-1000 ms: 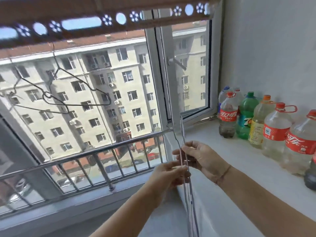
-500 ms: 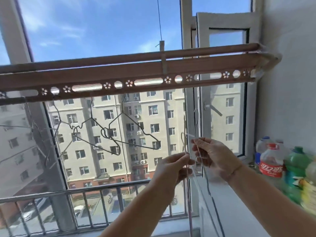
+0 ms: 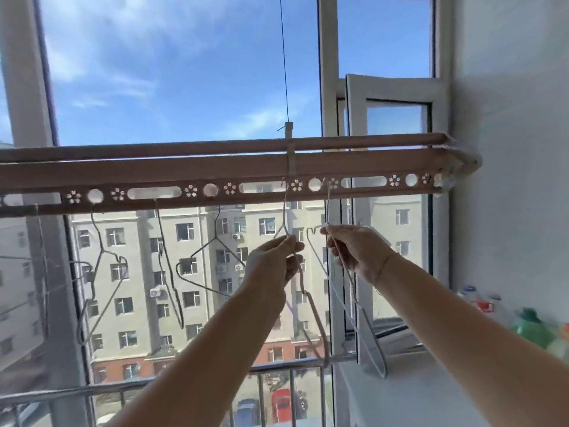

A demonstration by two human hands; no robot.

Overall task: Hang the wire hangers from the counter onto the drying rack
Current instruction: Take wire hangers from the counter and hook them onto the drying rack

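Wire hangers (image 3: 316, 318): I see two just below the drying rack (image 3: 215, 167), hooks at its punched rail (caught or not, I can't tell). The left hand (image 3: 271, 269) pinches one neck, the right hand (image 3: 358, 251) the other; three hung hangers (image 3: 197, 252) dangle from the rack.

Bright daylight pours through a tall window (image 3: 172, 72) whose white frame (image 3: 328, 87) divides a blue sky streaked with thin cloud. A casement sash (image 3: 397, 89) stands ajar at the right, next to a plain white wall (image 3: 517, 118). Outside, a metal railing (image 3: 117, 386) runs across the lower panes, and beyond it rises a pale apartment block (image 3: 197, 291) (red brick at its base), with parked cars (image 3: 281, 402) below.
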